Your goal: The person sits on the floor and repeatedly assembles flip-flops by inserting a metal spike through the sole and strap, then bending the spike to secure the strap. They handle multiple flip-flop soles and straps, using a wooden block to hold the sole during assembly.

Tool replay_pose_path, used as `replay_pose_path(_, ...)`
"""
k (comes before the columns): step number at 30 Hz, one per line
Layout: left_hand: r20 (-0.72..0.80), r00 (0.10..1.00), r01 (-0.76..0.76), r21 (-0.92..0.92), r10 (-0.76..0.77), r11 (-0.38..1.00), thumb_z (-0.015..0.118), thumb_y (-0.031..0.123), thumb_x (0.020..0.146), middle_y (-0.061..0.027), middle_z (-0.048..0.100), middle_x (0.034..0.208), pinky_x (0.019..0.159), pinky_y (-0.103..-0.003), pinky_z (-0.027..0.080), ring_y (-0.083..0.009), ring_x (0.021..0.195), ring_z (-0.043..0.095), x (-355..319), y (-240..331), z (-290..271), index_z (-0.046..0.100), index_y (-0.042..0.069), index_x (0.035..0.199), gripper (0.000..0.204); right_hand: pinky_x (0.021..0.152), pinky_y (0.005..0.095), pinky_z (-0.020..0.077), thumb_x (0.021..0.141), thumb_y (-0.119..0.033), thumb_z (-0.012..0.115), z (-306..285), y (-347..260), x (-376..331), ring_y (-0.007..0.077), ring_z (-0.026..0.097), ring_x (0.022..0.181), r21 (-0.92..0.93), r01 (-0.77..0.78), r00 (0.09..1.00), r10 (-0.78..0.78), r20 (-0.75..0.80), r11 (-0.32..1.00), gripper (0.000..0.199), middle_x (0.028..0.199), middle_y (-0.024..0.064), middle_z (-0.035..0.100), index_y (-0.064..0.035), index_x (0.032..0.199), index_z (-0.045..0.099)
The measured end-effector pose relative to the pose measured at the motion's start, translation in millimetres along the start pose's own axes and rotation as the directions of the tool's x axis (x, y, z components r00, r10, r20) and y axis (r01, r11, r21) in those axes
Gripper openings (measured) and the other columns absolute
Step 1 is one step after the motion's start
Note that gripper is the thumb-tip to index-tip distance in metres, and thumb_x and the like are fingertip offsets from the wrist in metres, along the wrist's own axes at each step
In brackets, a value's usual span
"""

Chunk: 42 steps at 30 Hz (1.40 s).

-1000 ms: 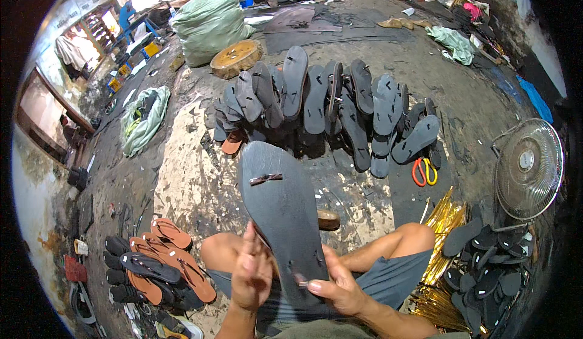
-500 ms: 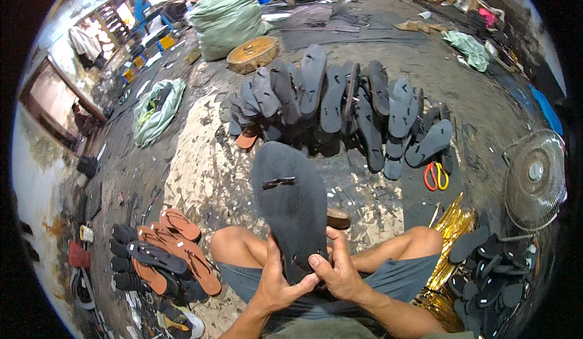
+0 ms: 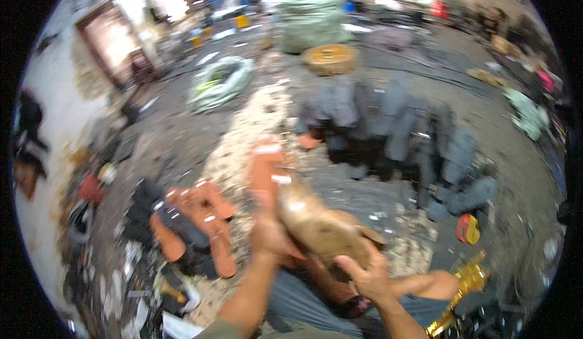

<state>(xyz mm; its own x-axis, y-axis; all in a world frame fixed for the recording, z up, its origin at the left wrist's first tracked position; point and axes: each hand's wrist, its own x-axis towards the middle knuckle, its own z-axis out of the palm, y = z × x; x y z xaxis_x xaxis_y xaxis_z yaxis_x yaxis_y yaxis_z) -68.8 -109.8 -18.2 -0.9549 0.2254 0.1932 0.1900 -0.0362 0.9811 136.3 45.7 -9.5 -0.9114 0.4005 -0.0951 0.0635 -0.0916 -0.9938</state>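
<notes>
The picture is blurred by motion. Both hands hold one brown sandal sole (image 3: 310, 220) above the person's lap, tilted, its far end pointing away to the left. The left hand (image 3: 267, 233) is closed around the sole's left edge near the middle; the right hand (image 3: 364, 275) grips the near end, fingers curled over it. On the floor (image 3: 182, 138) beyond the sole stands a row of dark grey soles (image 3: 395, 132), upright and leaning on each other. To the left lies a pile of orange and black sandals (image 3: 191, 227), well apart from the hands. A round wooden block (image 3: 330, 58) and a green sack (image 3: 310, 17) stand further back. A small red-orange object (image 3: 467, 228) lies on the floor at the right.
</notes>
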Motion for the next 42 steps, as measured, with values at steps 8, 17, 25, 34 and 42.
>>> replay_pose_path(8,-0.26,0.886,0.132,0.936,0.385,0.327,0.066,0.041,0.098,-0.0228,0.066,0.124,0.086,-0.046,0.056,-0.0388,0.107,0.067,39.2,-44.4,-260.9,0.058,-0.002,0.135,0.057,0.092,0.0485,0.0537,0.088,-0.058,0.07,-162.5,88.3,31.3,0.044,0.069,0.104,-0.614,-0.255,0.909,-0.032,-0.416,0.747,0.065,0.112,0.027,0.071,-0.009,0.131,0.067)
replay_pose_path(17,-0.147,0.886,-0.049,0.913,0.439,0.405,0.077,0.026,0.091,-0.0213,0.069,0.12,0.092,-0.044,0.054,-0.0354,0.105,0.068,22.8,-31.9,-240.2,0.063,-0.003,0.129,0.051,0.105,0.0494,0.0448,0.089,-0.046,0.072,-304.5,116.1,196.8,0.044,0.059,0.122,-0.323,-0.381,0.42,-0.149,-0.895,0.866,0.076,0.133,0.029,0.061,0.0016,0.142,0.047)
replay_pose_path(25,0.002,0.978,-0.146,0.718,0.208,0.681,0.066,0.027,0.1,-0.0196,0.068,0.125,0.096,-0.04,0.053,-0.0305,0.11,0.066,9.6,40.1,-162.3,0.064,0.003,0.134,0.042,0.059,0.0377,0.0571,0.097,-0.032,0.065,-303.5,71.9,203.3,0.0242,0.068,0.074,0.129,0.263,0.479,-0.013,-0.878,0.956,0.031,0.095,0.0132,0.068,-0.0024,0.107,0.06)
replay_pose_path(34,0.427,0.904,-0.005,-0.061,0.03,0.998,0.066,0.011,0.098,-0.0199,0.052,0.145,0.112,-0.035,0.041,-0.0257,0.134,0.052,-27.6,8.6,85.9,0.049,-0.004,0.146,0.053,0.065,0.0278,0.0506,0.106,-0.037,0.059,-42.7,66.5,-35.2,0.0114,0.062,0.073,0.085,-0.257,0.962,0.247,0.115,0.963,0.042,0.086,0.0033,0.063,0.0001,0.125,0.05)
replay_pose_path(42,0.671,0.741,-0.138,0.166,-0.01,0.976,0.083,0.008,0.084,-0.0132,0.07,0.105,0.086,-0.033,0.053,-0.0241,0.099,0.068,-114.2,8.3,56.4,0.075,0.006,0.116,0.033,0.084,0.0298,0.0522,0.097,-0.042,0.073,-65.0,53.9,-47.6,0.0108,0.059,0.096,0.193,-0.149,0.988,0.153,-0.005,0.97,0.066,0.117,0.0076,0.063,0.0041,0.14,0.051)
